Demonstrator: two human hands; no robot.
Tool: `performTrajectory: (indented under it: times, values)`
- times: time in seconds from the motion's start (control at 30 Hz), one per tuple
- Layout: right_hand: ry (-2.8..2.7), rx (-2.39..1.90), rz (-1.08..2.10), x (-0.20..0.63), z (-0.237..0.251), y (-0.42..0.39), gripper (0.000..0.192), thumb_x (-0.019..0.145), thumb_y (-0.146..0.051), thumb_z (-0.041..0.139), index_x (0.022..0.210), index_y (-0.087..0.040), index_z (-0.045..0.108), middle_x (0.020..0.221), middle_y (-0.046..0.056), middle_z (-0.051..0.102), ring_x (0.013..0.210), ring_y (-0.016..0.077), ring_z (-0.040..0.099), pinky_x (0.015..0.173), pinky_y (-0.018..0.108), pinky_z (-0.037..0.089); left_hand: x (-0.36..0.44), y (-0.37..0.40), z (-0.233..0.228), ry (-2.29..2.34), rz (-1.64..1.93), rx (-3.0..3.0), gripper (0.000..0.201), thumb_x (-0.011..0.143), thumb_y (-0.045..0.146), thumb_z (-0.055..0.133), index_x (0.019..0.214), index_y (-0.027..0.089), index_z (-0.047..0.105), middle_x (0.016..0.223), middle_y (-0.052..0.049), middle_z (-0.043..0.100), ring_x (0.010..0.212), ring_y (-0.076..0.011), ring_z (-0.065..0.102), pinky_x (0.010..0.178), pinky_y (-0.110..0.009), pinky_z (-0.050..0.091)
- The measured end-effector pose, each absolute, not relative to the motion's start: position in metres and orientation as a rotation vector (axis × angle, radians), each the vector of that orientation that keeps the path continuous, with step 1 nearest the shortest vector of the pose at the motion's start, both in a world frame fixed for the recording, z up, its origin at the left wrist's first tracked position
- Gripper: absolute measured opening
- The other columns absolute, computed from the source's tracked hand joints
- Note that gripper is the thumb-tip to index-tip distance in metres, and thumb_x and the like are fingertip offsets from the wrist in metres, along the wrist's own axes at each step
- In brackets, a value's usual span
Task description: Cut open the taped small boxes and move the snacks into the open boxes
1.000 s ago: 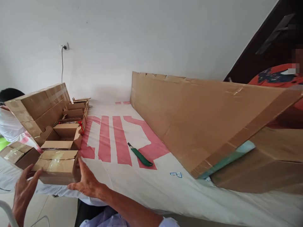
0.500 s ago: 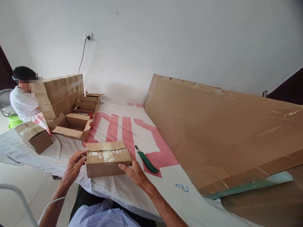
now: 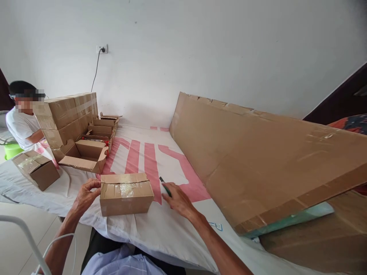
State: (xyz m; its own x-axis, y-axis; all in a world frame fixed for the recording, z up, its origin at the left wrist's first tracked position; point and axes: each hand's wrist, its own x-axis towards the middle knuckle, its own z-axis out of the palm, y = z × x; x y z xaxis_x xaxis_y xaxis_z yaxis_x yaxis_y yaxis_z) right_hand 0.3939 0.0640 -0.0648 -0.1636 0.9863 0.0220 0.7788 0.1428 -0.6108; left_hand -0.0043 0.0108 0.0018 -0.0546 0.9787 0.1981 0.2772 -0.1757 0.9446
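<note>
The small brown cardboard box w/ clear tape on top (image 3: pixel 125 194) sits on the white and red cloth on the desk (image 3: pixel 149 225), right in front. The left hand (image 3: pixel 83 197) holds its left end, fingers curled, so it won't slide. The right hand (image 3: pixel 178 199) lies on the green-handled knife (image 3: pixel 165 188) beside the box, fingers closing on the handle.

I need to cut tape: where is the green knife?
In the head view, the green knife lies on the cloth, under the right hand, right of the taped box.
</note>
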Motion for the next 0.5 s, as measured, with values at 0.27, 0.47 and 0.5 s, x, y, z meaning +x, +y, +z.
performTrajectory:
  times: [0.27, 0.47, 0.5]
  values:
    - [-2.054, -2.222, 0.404, 0.41, -0.071, 0.094, 0.014, 0.097, -0.025, 0.057, 0.098, -0.016, 0.069, 0.114, 0.015, 0.071, 0.114, 0.0308, 0.066, 0.085, 0.036, 0.045, -0.001, 0.013, 0.007, 1.344, 1.231, 1.495, 0.036, 0.068, 0.043, 0.089, 0.099, 0.026, 0.087, 0.143, -0.012, 0.066, 0.147, -0.0388, 0.049, 0.111, -0.045, 0.052]
    - [-1.898, -2.097, 0.365, 0.411, -0.056, 0.097, 0.03, 0.103, -0.026, 0.036, 0.106, -0.018, 0.065, 0.111, 0.015, 0.069, 0.101, 0.0278, 0.068, 0.079, 0.036, 0.047, -0.004, 0.013, 0.003, 1.252, 1.216, 1.512, 0.046, 0.074, 0.052, 0.089, 0.112, 0.027, 0.086, 0.154, -0.012, 0.062, 0.158, -0.0385, 0.036, 0.13, -0.052, 0.03]
    - [-1.851, -2.008, 0.421, 0.41, -0.048, 0.096, 0.036, 0.105, -0.031, 0.03, 0.11, -0.019, 0.064, 0.106, 0.013, 0.068, 0.096, 0.0254, 0.068, 0.077, 0.034, 0.049, -0.005, 0.013, 0.002, 1.255, 1.212, 1.509, 0.048, 0.073, 0.054, 0.089, 0.113, 0.026, 0.085, 0.155, -0.013, 0.062, 0.158, -0.0387, 0.036, 0.128, -0.052, 0.033]
